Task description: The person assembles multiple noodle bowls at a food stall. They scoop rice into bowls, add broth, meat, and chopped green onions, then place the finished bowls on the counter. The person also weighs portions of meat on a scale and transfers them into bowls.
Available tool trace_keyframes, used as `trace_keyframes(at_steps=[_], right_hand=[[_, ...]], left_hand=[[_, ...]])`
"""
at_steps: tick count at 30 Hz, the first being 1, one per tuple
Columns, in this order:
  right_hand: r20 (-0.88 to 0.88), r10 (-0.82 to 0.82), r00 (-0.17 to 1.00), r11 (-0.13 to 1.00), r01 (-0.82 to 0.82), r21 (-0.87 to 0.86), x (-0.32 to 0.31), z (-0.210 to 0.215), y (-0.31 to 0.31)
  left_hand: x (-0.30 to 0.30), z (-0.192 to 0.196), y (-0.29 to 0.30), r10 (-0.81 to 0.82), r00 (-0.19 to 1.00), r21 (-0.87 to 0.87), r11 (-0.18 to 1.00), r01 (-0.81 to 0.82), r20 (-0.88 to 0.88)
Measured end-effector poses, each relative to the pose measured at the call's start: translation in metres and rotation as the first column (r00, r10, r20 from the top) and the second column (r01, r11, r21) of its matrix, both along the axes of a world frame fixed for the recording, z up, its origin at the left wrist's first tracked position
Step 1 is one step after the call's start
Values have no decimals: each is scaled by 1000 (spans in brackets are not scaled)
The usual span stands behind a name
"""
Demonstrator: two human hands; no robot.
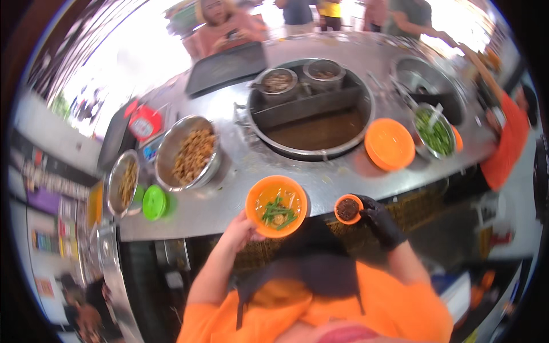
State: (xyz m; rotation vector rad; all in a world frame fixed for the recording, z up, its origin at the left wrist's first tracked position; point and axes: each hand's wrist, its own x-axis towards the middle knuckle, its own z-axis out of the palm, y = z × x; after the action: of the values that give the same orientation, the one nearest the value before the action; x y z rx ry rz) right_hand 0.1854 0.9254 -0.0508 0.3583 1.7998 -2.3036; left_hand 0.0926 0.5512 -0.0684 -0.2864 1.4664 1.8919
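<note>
My bare left hand (pixel 242 231) grips the left side of an orange bowl (pixel 251 199). In that bowl are a clear yellowish broth and cut green vegetables (pixel 278 211). A black glove covers my right hand (pixel 382 223), which is closed on the right side of a small orange cup (pixel 338 204) filled with dark brown, crumbly food (pixel 347 210). Both vessels are at the counter's front edge, a short gap apart. Beyond them, on the right, are stacked orange bowls (pixel 390 144).
On the steel counter (pixel 229 211), a large divided round pot (pixel 326 154) holds brown liquid and two strainers. To the left are metal bowls of brown food (pixel 194 154) and a green container (pixel 154 202). Chopped greens (pixel 433 132) fill a bowl at right. People stand across and beside the counter.
</note>
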Motion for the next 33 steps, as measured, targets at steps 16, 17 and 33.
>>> trace_keyframes(at_steps=[16, 17, 33], right_hand=[[39, 88, 995, 992, -91, 86, -106, -82, -57], [-11, 113, 994, 984, -110, 138, -110, -82, -63], [-564, -720, -406, -517, 855, 46, 266, -49, -11]], left_hand=[[-62, -14, -32, 142, 987, -12, 990, -141, 75], [-65, -14, -38, 136, 989, -7, 991, -136, 66], [-136, -79, -84, -264, 955, 32, 965, 262, 137]])
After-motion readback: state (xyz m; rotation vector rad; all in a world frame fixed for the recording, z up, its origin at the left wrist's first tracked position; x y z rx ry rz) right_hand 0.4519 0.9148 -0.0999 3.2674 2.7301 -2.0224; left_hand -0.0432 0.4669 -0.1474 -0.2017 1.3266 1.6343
